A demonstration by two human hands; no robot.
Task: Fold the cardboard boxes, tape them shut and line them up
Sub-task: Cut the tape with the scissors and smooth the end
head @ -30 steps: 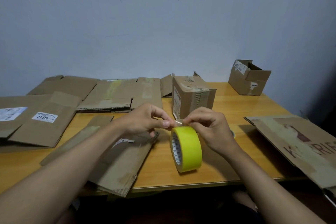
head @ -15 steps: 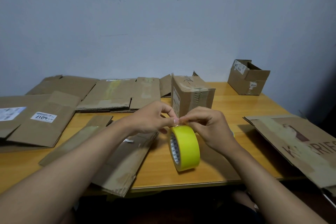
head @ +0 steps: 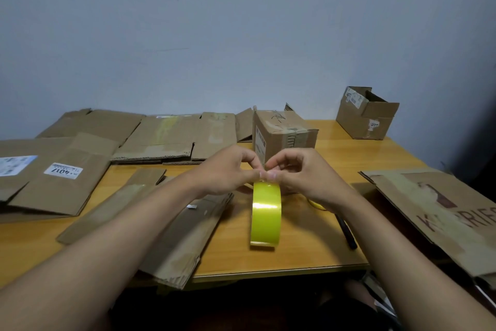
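The left hand (head: pixel 228 172) and right hand (head: pixel 303 175) both pinch at the top of the glossy yellow tape roll (head: pixel 265 212), standing on edge near the wooden desk's (head: pixel 295 258) front edge. The roll looks light and stiff, its film slick and sticky, so the loose end is best taken by fingertips. Behind it stands a folded brown cardboard box (head: pixel 284 137).

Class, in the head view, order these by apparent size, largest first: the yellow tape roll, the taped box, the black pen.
1. Taped box
2. Yellow tape roll, though it is nearer the camera
3. Black pen
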